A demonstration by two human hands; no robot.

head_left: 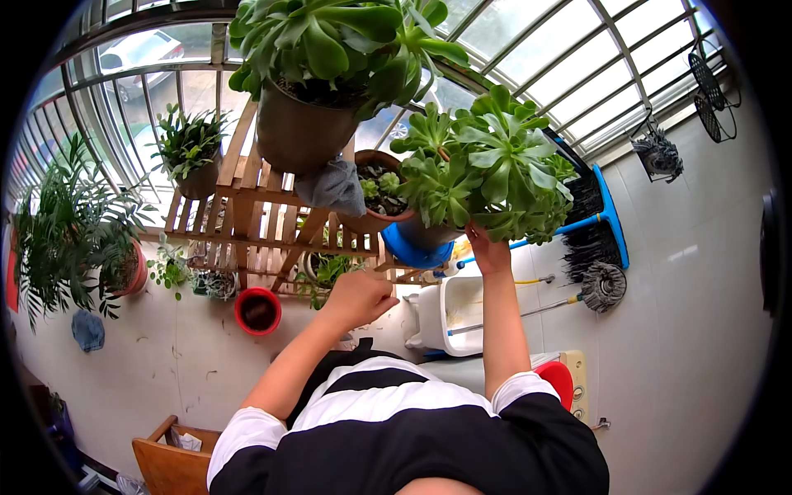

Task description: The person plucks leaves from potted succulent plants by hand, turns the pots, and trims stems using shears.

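Note:
My right hand (490, 252) is raised to the lower leaves of a large green succulent (503, 157). Its fingers are pinched at a leaf by the pot rim, partly hidden by the foliage. The succulent grows in a dark pot (428, 234) set in a blue basin (415, 250). Lower and to the left, my left hand (361, 297) is closed in a loose fist in front of the wooden plant stand (285, 196); whatever may be inside is hidden. A smaller succulent in a brown pot (363, 223) sits beside the large one.
A big potted succulent (309, 124) stands high on the stand, a grey cloth (334, 188) at its base. A red pot (257, 311) is on the floor. A white tub (462, 309), a mop (603, 286) and a blue broom (611, 216) are at the right. Window bars run behind.

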